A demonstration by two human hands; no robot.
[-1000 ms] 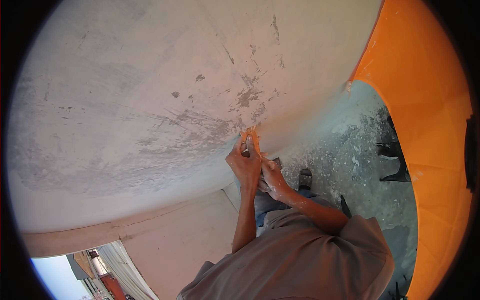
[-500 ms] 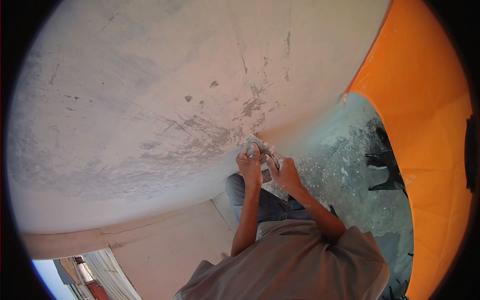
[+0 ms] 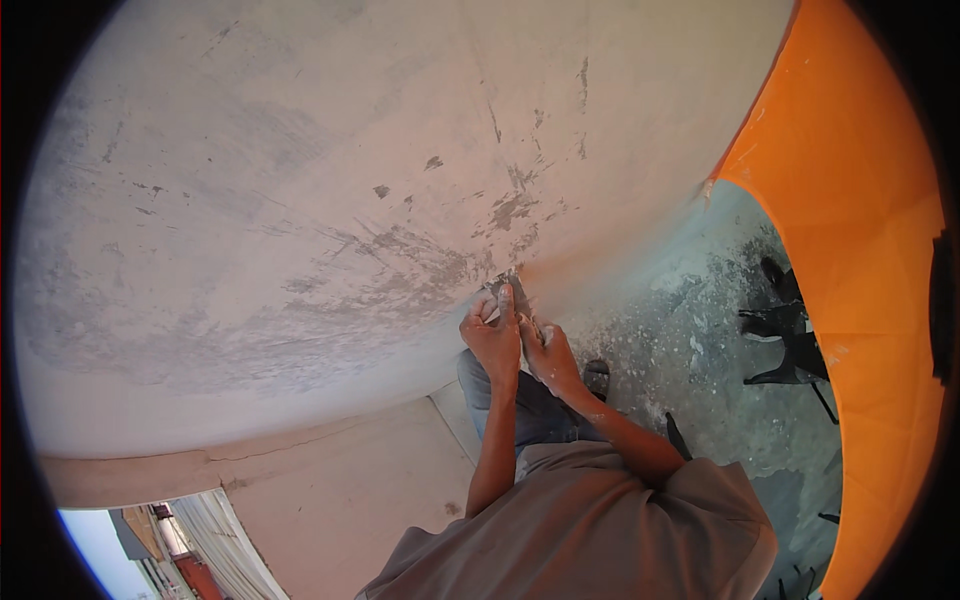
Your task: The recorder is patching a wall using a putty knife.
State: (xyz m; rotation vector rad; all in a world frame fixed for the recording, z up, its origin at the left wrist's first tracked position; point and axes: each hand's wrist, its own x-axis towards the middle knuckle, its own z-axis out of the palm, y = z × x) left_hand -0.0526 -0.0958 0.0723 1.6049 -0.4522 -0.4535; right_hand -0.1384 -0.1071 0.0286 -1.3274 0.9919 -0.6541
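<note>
A flat, grey, putty-smeared scraper (image 3: 519, 293) is held in both hands close to the patchy wall (image 3: 400, 130). My left hand (image 3: 492, 338) presses along its blade, the thumb stretched up it and the other fingers curled at the side. Lower down, my right hand (image 3: 548, 358) wraps round the handle end, which the fingers mostly hide. White paste or dust coats the fingers of both hands. The blade's tip is near a rough grey patch on the wall; whether it touches is hard to tell.
An orange sheet (image 3: 870, 250) hangs along the right side. Black chair-like legs (image 3: 790, 345) stand on the white-spattered floor (image 3: 690, 330). A sandalled foot (image 3: 596, 379) shows below my right hand. An opening (image 3: 180, 550) is at the lower left.
The scraper has turned from showing a broad face to a narrower one. My right hand has shifted slightly left and down, closer to my left hand. The view has moved a little.
</note>
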